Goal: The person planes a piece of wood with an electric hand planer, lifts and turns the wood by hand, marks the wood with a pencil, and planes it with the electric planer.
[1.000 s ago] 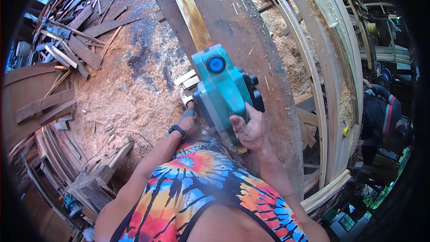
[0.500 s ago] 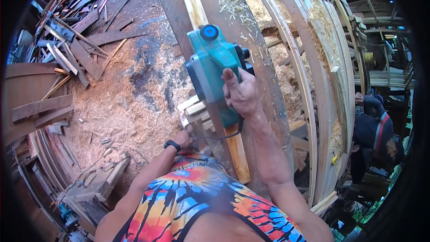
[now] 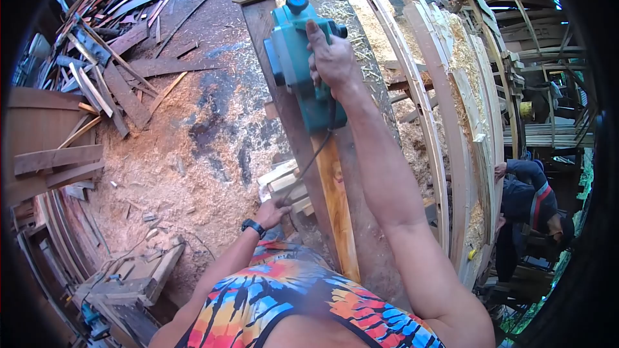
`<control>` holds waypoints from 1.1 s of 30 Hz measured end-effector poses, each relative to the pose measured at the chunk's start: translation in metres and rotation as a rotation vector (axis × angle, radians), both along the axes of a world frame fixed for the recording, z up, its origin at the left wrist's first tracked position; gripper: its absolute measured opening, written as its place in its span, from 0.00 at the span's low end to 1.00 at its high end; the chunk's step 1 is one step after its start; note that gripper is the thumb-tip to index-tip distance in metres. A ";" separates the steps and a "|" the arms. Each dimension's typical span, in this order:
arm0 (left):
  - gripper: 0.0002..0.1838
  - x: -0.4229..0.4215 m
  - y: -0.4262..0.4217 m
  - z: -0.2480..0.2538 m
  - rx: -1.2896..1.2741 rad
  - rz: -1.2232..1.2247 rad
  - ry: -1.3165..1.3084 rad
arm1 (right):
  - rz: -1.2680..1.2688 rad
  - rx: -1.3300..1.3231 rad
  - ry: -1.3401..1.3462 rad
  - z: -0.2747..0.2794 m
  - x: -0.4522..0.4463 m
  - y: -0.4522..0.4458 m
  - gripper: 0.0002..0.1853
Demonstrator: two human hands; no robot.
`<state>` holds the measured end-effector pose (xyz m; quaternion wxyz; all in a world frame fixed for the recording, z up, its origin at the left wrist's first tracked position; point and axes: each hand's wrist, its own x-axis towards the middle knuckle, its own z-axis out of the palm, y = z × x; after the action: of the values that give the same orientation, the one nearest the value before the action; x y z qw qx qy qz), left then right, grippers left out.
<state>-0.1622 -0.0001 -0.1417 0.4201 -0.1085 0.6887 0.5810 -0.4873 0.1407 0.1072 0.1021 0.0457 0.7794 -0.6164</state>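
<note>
My right hand (image 3: pixel 332 58) is wrapped round the top handle of a teal electric planer (image 3: pixel 302 67). The planer sits on a long narrow wood strip (image 3: pixel 334 193), which lies along a dark plank bench (image 3: pixel 258 22). From the planer's rear, a dark power cord (image 3: pixel 314 158) runs down to my left hand (image 3: pixel 272 212), whose fingers are closed around it. A dark watch is on that wrist. Just beyond the left hand lies a small stack of cut wood pieces (image 3: pixel 284 182) beside the bench. The planer hides part of the strip.
Sawdust (image 3: pixel 174 174) covers the floor on the left, with scrap boards (image 3: pixel 122 84) heaped farther off. Long planks (image 3: pixel 445 116) stand along the right. Beyond them, a person in a dark top (image 3: pixel 529 196) bends over. A wooden stand (image 3: pixel 138 274) is at lower left.
My right hand has pushed the planer farther along the strip, away from my body, baring more wood behind it. The cord now stretches toward my left hand. The person at right has bent lower.
</note>
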 end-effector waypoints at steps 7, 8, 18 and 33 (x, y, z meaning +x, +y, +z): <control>0.16 -0.026 -0.003 -0.004 0.034 0.168 0.111 | -0.005 -0.004 0.086 -0.007 -0.114 -0.033 0.34; 0.16 -0.028 -0.002 -0.004 0.118 0.232 0.068 | 0.005 -0.017 0.109 -0.010 -0.135 -0.038 0.34; 0.19 0.050 -0.008 -0.002 0.073 -0.231 0.133 | 0.082 -0.026 0.206 -0.012 -0.115 -0.033 0.24; 0.12 0.149 -0.006 -0.031 -0.426 -0.870 0.411 | -0.157 -0.059 -0.082 0.004 0.490 0.187 0.24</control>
<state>-0.0131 -0.0062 -0.1731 0.4474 0.2206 0.8410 0.2096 0.0024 0.3276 0.1111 0.0865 0.1289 0.7499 -0.6430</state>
